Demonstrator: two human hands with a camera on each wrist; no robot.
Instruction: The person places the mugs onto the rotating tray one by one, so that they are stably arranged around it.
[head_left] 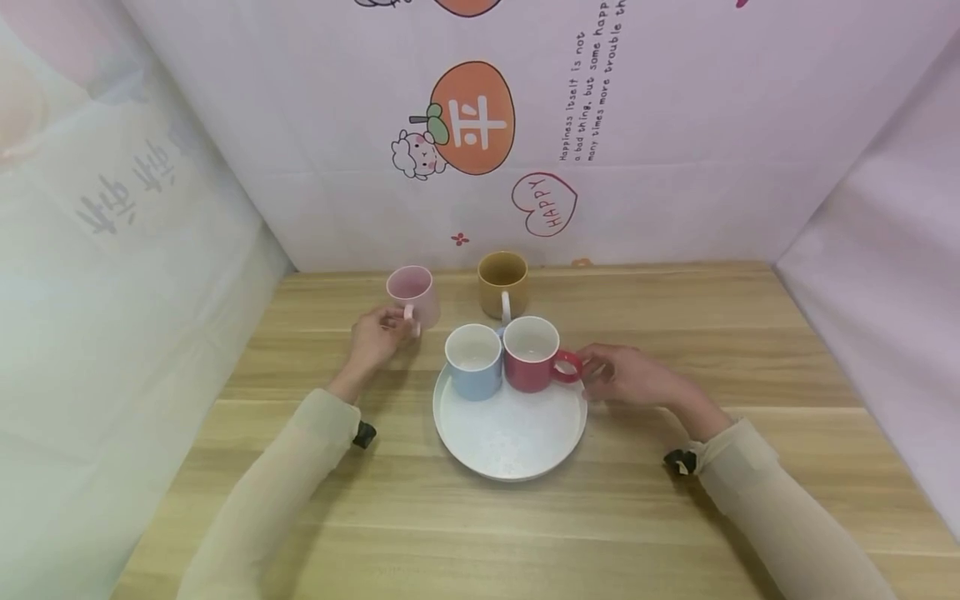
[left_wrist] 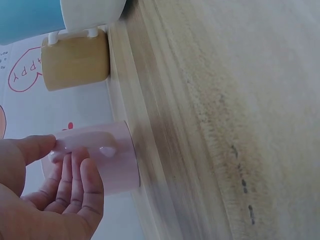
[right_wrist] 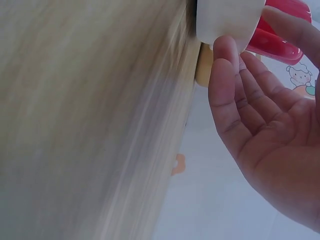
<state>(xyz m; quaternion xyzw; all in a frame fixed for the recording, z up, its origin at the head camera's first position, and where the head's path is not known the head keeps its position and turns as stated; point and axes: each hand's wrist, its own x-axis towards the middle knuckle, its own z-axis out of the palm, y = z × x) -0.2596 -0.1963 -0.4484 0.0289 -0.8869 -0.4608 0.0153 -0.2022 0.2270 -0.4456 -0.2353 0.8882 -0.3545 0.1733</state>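
My left hand [head_left: 377, 337] is at the handle of a pink mug [head_left: 422, 302] standing on the table. In the left wrist view the thumb lies on one side of that handle and curled fingers [left_wrist: 82, 187] on the other. A red mug [head_left: 527, 371] and a light blue mug [head_left: 474, 375] stand side by side on the far part of a round white tray [head_left: 510, 442]. At the tray's right edge, my right hand [head_left: 622, 375] holds the red mug's handle between thumb and forefinger. The other fingers [right_wrist: 225, 95] curve loosely beside the tray's rim.
Behind the tray stands a mustard-yellow mug [head_left: 501, 283], its white handle facing me. The wooden table [head_left: 330, 500] ends at a printed cloth wall [head_left: 637, 217]. More pale cloth [head_left: 90, 333] hangs along the left and right sides. Dark wrist mounts [head_left: 680, 461] sit under both sleeves.
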